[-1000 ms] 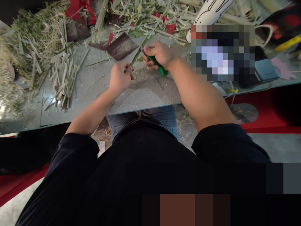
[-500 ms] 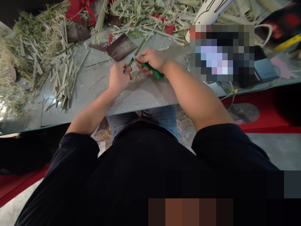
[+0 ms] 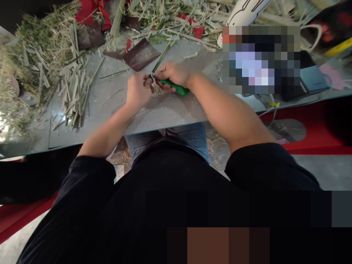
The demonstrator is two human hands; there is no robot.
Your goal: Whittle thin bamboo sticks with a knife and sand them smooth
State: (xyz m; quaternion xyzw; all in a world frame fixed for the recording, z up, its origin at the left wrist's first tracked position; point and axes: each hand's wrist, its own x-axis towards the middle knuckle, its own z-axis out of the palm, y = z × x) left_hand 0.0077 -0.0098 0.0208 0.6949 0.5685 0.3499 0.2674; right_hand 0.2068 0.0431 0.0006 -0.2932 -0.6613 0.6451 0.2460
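Observation:
A narrow green plant strip (image 3: 162, 57) slants up and away from my left hand (image 3: 138, 88), which pinches its near end between thumb and fingers. My right hand (image 3: 173, 75) is wrapped round a green-handled knife (image 3: 180, 89), whose small metal tip meets the strip close to my left fingertips. Both hands are just above the grey tabletop (image 3: 165, 113), nearly touching each other. Beyond them lies a dark brown rectangular piece (image 3: 141, 54), flat on the table.
To the left is a pile of cut strips (image 3: 77, 99), with green shavings (image 3: 35, 40) behind it. Plant scraps (image 3: 165, 18) and red pieces (image 3: 198, 32) cover the back. A white cylinder with black lines (image 3: 244, 13) and a blurred-out patch are at right.
My right hand with the knife has slid down and left along the strip, up to my left fingers. More of the strip now shows beyond the knife. My left hand has barely moved.

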